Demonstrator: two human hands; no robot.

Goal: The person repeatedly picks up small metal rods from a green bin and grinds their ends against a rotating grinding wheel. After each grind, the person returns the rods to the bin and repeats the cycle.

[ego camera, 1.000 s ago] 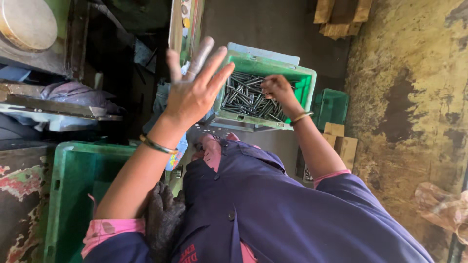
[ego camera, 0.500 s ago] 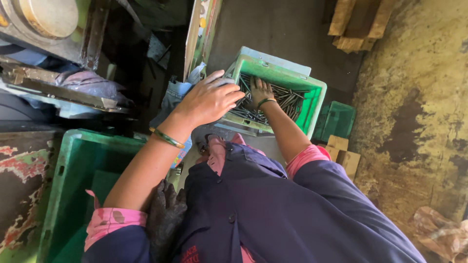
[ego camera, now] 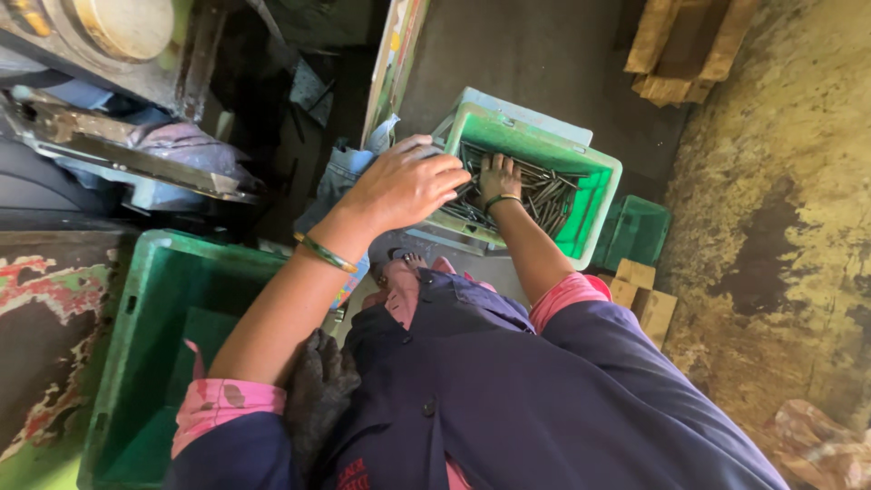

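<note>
The biggest thing in front of this person is the green plastic crate standing on the dark floor, and it is the same crate as a second ago, only nearer in view: the head has dipped towards it. It holds a loose heap of thin grey metal rods, lying crosswise along its bottom. A second, larger green crate sits at the person's left, beside a paint-flaked machine body. A small green box stands just behind the rod crate, with wooden blocks near it.

What has changed is the left hand. A second ago it was raised with the fingers spread wide in the air; now it has come down and lies over the near left rim of the rod crate, fingers together and curved, the tips reaching towards the rods. Whether it presses on the rim or grips anything I cannot tell.

The right hand has stayed down in the crate among the rods, fingers bent into the heap; they seem to be closing round some, though I cannot see how many. So both hands are now at the rods, where before only one was.
</note>
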